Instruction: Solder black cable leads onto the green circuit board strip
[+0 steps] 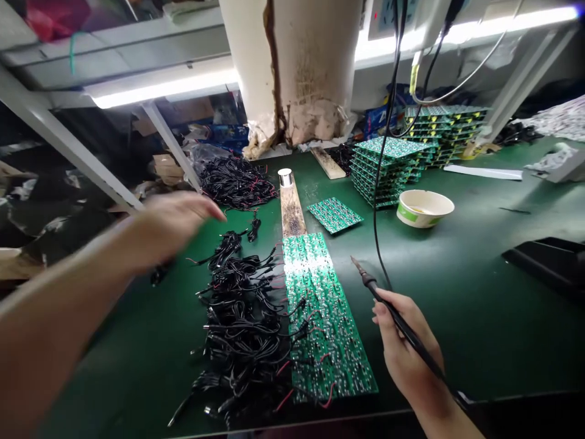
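Note:
My right hand [406, 341] grips a soldering iron [397, 314], its tip pointing up and left beside a long panel of green circuit boards [331, 317]. Red wire ends from bundled black cables [247, 329] lie along the panel's left edge, some reaching over it. Smeared by motion, my left hand [178, 222] is above the table near a tangled heap of black cables [237, 183]; its fingers are too blurred to show whether they hold anything. A small cable bundle [255, 229] lies just right of that hand.
A stained wooden strip [292, 210] bears a shiny metal cylinder [286, 177]. Right of it lie a separate circuit board [336, 214], stacked boards [379, 174] and a paper bowl [425, 208]. A black cord [378, 207] hangs down; a black object [548, 265] sits far right.

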